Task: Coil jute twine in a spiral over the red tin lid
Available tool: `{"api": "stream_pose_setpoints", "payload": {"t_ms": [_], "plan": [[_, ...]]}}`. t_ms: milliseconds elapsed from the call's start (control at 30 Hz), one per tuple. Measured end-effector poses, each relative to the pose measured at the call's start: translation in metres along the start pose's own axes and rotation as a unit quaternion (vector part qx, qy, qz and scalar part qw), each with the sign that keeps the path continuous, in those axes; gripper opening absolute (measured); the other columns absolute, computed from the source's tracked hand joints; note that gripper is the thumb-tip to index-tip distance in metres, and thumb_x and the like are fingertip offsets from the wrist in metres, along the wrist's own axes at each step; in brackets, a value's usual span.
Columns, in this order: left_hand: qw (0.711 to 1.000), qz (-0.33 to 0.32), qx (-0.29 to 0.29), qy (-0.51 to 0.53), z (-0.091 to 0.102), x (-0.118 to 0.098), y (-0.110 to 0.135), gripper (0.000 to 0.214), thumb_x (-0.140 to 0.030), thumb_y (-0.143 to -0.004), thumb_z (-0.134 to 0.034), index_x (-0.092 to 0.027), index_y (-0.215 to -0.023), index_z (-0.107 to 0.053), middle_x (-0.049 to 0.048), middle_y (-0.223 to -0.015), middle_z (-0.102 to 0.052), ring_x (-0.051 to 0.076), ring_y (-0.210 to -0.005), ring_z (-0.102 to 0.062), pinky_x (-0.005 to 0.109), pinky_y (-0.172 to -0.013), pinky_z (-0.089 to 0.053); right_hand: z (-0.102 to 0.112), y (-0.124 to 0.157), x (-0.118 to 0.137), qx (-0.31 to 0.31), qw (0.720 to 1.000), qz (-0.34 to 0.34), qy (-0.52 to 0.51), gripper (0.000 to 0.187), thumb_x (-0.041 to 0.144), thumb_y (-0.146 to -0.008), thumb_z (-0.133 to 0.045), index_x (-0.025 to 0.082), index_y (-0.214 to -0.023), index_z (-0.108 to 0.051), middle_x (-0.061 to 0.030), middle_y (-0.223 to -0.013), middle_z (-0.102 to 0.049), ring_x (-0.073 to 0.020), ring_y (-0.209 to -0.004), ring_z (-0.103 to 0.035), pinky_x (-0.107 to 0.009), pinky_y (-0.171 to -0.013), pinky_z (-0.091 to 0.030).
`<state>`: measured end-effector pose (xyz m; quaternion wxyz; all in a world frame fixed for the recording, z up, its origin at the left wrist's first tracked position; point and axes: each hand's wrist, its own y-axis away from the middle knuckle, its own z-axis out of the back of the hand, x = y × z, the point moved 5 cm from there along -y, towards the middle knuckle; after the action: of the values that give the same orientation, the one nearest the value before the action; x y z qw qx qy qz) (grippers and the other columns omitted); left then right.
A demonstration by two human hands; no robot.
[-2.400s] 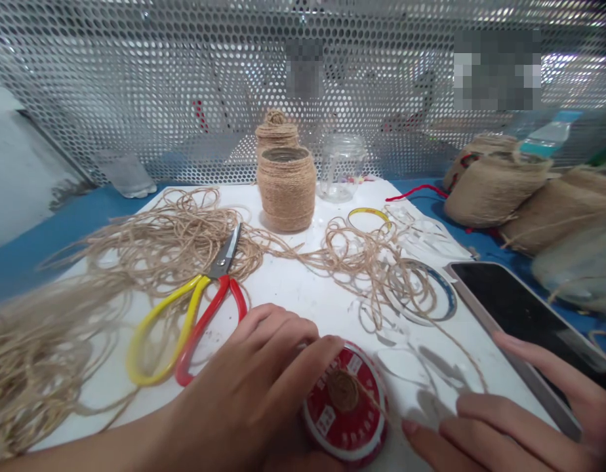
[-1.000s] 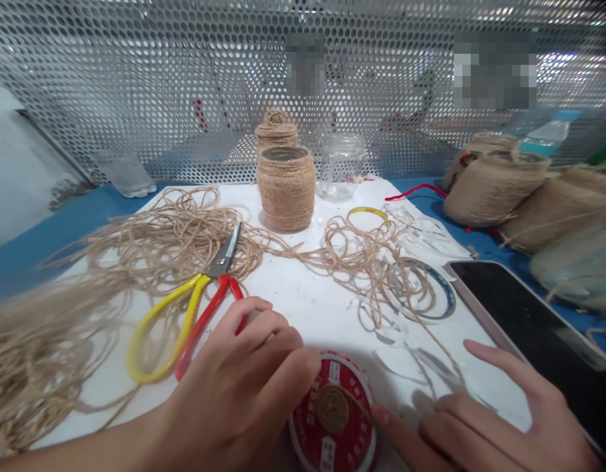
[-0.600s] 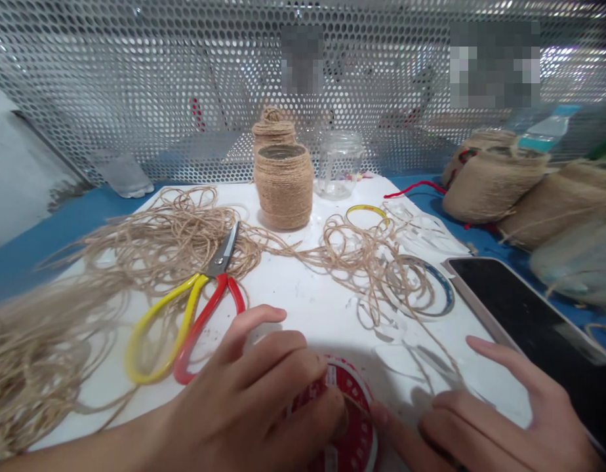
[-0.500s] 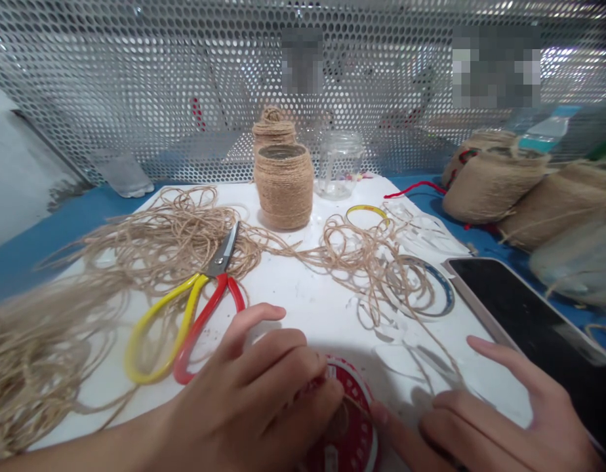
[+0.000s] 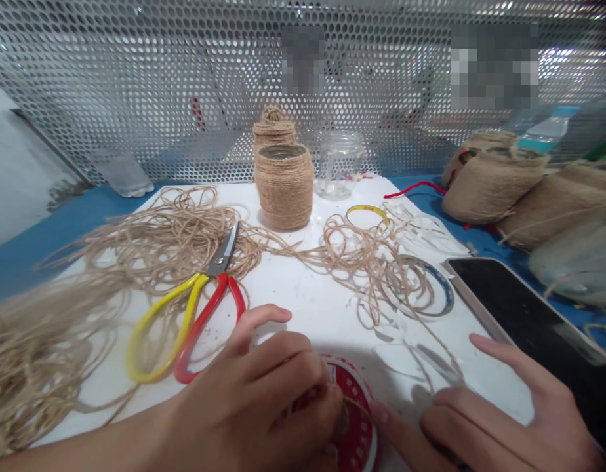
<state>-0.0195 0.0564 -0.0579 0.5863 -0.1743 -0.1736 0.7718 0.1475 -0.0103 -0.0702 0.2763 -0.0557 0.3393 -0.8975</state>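
Observation:
A round red lid (image 5: pixel 355 419) lies at the near edge of the white board (image 5: pixel 307 295), with a small coil of jute twine at its centre. My left hand (image 5: pixel 254 400) rests over the lid, fingers curled and pressing on the coil. My right hand (image 5: pixel 484 419) lies to the right of the lid, fingers bent, its fingertips beside the lid's rim where a strand of twine (image 5: pixel 431 341) runs in from the loose loops. Whether the right fingers pinch that strand is hidden.
Yellow-and-red scissors (image 5: pixel 195 314) lie left of centre on a big tangle of twine (image 5: pixel 111 262). A twine-wrapped jar (image 5: pixel 284 187) and a clear jar (image 5: pixel 338 164) stand at the back. A dark phone (image 5: pixel 519 308) lies right; twine spools (image 5: pixel 494 180) beyond it.
My left hand has slid further over the red lid, covering the twine coil at its centre. My right hand has come closer to the lid's rim. The lid shifted slightly toward me.

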Motion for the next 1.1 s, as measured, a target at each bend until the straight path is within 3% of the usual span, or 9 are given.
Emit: {"api": "stream_pose_setpoints", "payload": {"t_ms": [133,400,500,667,767,867,1000,1100], "plan": [[0.999,0.017,0.038,-0.026,-0.006,-0.003,0.000,0.009,-0.026,-0.088,-0.052,-0.027,-0.087,-0.061,-0.0107,-0.086,-0.064,0.010,-0.085,-0.053,0.032,-0.110,-0.011,0.001,-0.002,0.002,-0.012,1.000,-0.001,-0.004,0.023,0.010,-0.081,-0.057,0.028,-0.074,-0.069,0.0114,-0.052,-0.053,-0.0025,-0.048,-0.050,-0.044,-0.106,-0.029],[0.995,0.053,-0.085,-0.015,0.014,-0.001,0.003,0.008,-0.028,-0.087,-0.052,-0.027,-0.087,-0.060,-0.0065,-0.083,-0.065,0.013,-0.084,-0.057,0.035,-0.102,-0.031,0.001,-0.002,0.000,-0.001,1.000,0.010,0.004,0.023,0.011,-0.085,-0.053,0.027,-0.077,-0.068,0.0119,-0.053,-0.054,-0.0020,-0.049,-0.051,-0.044,-0.107,-0.026],[0.994,0.084,-0.060,0.036,0.015,0.007,0.001,0.016,-0.028,-0.084,-0.053,-0.026,-0.099,-0.059,-0.0032,-0.090,-0.066,0.015,-0.087,-0.059,0.034,-0.099,-0.035,0.001,-0.002,0.000,-0.020,1.000,-0.004,0.006,0.018,0.014,-0.081,-0.061,0.024,-0.067,-0.065,0.0119,-0.053,-0.054,-0.0019,-0.049,-0.051,-0.044,-0.107,-0.028],[0.998,0.042,0.012,0.052,0.004,0.006,-0.002,0.040,-0.031,-0.086,-0.051,-0.023,-0.125,-0.048,0.0016,-0.113,-0.064,0.018,-0.101,-0.057,0.034,-0.101,-0.034,0.000,-0.002,0.001,-0.022,1.000,-0.013,0.002,0.021,0.011,-0.081,-0.060,0.025,-0.066,-0.065,0.0126,-0.051,-0.053,-0.0013,-0.048,-0.050,-0.043,-0.107,-0.028],[0.997,0.024,0.032,0.069,-0.001,0.005,-0.003,0.049,-0.036,-0.081,-0.053,-0.020,-0.127,-0.046,0.0043,-0.113,-0.064,0.020,-0.098,-0.057,0.036,-0.098,-0.036,0.000,0.000,0.000,-0.022,1.000,-0.011,-0.002,0.027,0.006,-0.082,-0.055,0.026,-0.070,-0.067,0.0123,-0.052,-0.055,-0.0019,-0.049,-0.052,-0.044,-0.107,-0.028],[0.996,0.031,0.020,0.084,-0.001,0.005,-0.004,0.055,-0.039,-0.078,-0.054,-0.017,-0.127,-0.045,0.0052,-0.112,-0.064,0.020,-0.096,-0.057,0.036,-0.097,-0.037,-0.001,0.004,0.000,-0.008,1.000,0.005,-0.011,0.029,0.012,-0.088,-0.046,0.026,-0.077,-0.069,0.0101,-0.054,-0.058,-0.0037,-0.052,-0.056,-0.048,-0.107,-0.026],[0.995,0.038,0.003,0.088,0.002,0.003,-0.005,0.056,-0.045,-0.077,-0.054,-0.017,-0.125,-0.045,0.0062,-0.107,-0.065,0.021,-0.093,-0.057,0.036,-0.091,-0.040,-0.001,0.006,-0.002,-0.010,1.000,0.003,-0.007,0.029,0.020,-0.092,-0.042,0.023,-0.081,-0.069,0.0090,-0.055,-0.060,-0.0029,-0.052,-0.055,-0.045,-0.107,-0.026],[0.996,0.059,0.023,0.056,0.003,0.003,-0.005,0.054,-0.042,-0.076,-0.058,-0.017,-0.122,-0.047,0.0066,-0.106,-0.065,0.021,-0.092,-0.057,0.037,-0.091,-0.040,-0.001,0.005,-0.004,-0.003,1.000,0.005,0.007,0.024,0.018,-0.090,-0.043,0.021,-0.087,-0.067,0.0092,-0.055,-0.059,-0.0026,-0.051,-0.053,-0.044,-0.107,-0.026]]}}
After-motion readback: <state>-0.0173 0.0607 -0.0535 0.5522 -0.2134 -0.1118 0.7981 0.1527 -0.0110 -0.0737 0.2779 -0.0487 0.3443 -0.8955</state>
